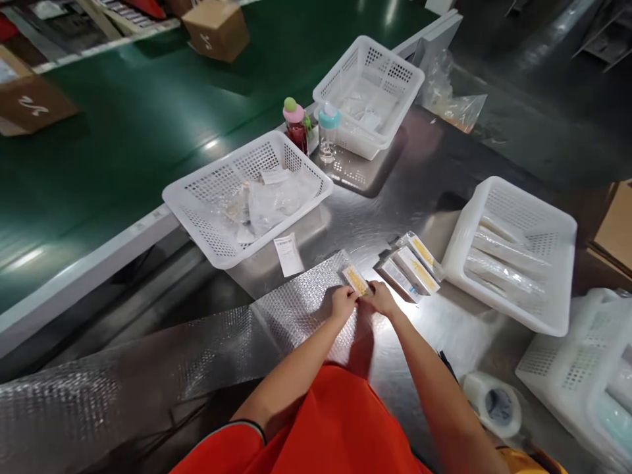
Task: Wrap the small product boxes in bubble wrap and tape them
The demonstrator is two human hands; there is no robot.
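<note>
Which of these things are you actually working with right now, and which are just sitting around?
In hand:
left hand
right hand
small yellow packet
bubble wrap sheet

Lying about:
stack of boxes
paper slip
two bottles
white baskets
tape roll

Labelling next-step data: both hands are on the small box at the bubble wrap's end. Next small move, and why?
Probably roll the small box back toward the body, over the bubble wrap. Left hand and right hand both grip it at the sheet's far end, and the long sheet runs back unwrapped.
</note>
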